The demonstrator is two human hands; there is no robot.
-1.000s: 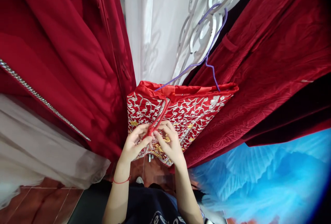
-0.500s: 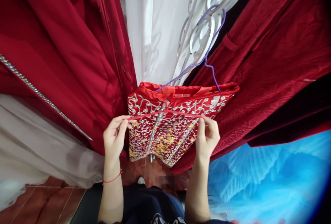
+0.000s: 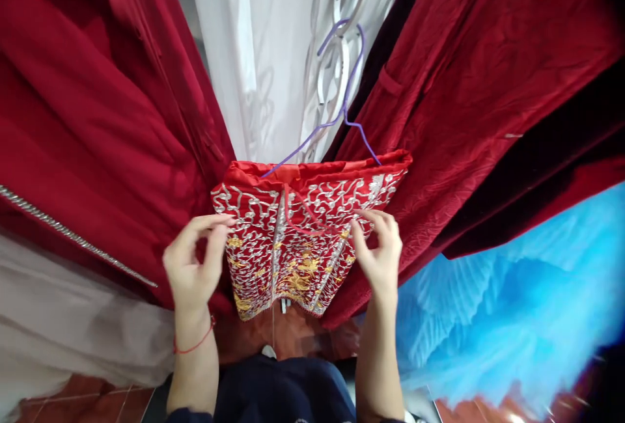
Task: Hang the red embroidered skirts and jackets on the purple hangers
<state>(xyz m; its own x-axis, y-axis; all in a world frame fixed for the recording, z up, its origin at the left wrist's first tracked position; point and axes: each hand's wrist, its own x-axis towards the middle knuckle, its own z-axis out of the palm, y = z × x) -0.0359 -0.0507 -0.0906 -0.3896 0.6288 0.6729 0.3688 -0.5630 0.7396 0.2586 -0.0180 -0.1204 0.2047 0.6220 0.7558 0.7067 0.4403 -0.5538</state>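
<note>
Embroidered red garment [image 3: 297, 241]: red satin worked with silver scrolls and gold motifs, hung from a purple wire hanger [image 3: 336, 114], between two racks of clothing and directly in front of the person.

Red cord [image 3: 300, 218]: thin, fixed near the garment's top edge, drooping in a slack loop across the front toward the right side.

Left hand [image 3: 193, 267]: raised at the garment's left edge, fingers curled with thumb and forefinger close together; whether anything is pinched there I cannot tell. A red string bracelet [image 3: 193, 345] circles the wrist.

Right hand [image 3: 378, 250]: against the garment's right front, fingertips pinched at the end of the cord.

Surroundings: dark red dress [image 3: 97, 130] at left with a rhinestone strip [image 3: 73, 235]; crimson velvet gown [image 3: 478, 84] at right; white fabric [image 3: 254, 52] behind; bright blue tulle [image 3: 502, 306] at lower right; pale tulle [image 3: 63, 319] at lower left.
</note>
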